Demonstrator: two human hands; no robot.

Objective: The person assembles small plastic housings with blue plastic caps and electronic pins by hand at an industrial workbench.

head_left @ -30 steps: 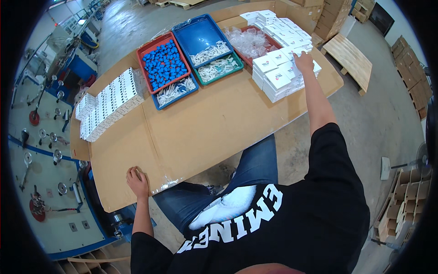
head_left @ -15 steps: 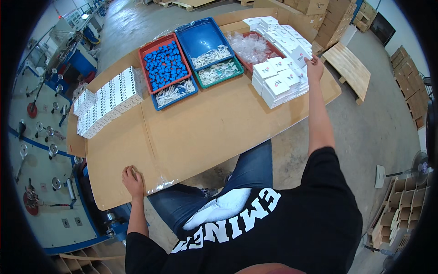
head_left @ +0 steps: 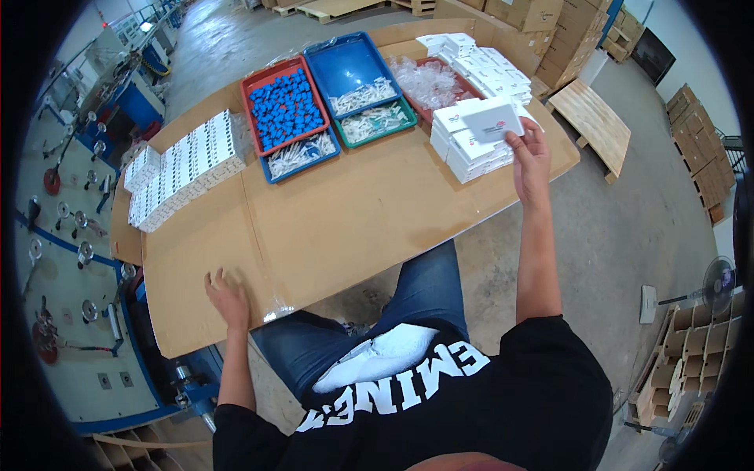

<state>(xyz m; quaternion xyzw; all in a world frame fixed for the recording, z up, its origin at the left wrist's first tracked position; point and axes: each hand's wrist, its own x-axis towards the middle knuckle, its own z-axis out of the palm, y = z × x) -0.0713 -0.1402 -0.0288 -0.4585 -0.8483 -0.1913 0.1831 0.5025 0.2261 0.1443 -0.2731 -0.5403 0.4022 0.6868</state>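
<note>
A small flat white box [head_left: 491, 120] is pinched between the thumb and fingers of my right hand [head_left: 532, 157], held above the front of the stacked white boxes [head_left: 477, 166]. More white boxes [head_left: 495, 69] lie in rows behind that stack. Over the near left part of the cardboard-covered table [head_left: 338, 212], my left hand [head_left: 228, 300] has its fingers spread and holds nothing. A block of white boxes with dark marks on top [head_left: 188, 166] stands along the table's left side.
At the table's far middle are a red tray [head_left: 323, 119] of blue pieces, a blue tray [head_left: 336, 56] and a green tray [head_left: 414, 119] with white pieces, and a red tray [head_left: 422, 108] of clear plastic pieces. A wooden pallet [head_left: 593, 118] lies beyond the right edge.
My right hand has drawn back toward me and left from the far stacks, bringing a white box with it. The fingers of my left hand have spread and shifted slightly forward.
</note>
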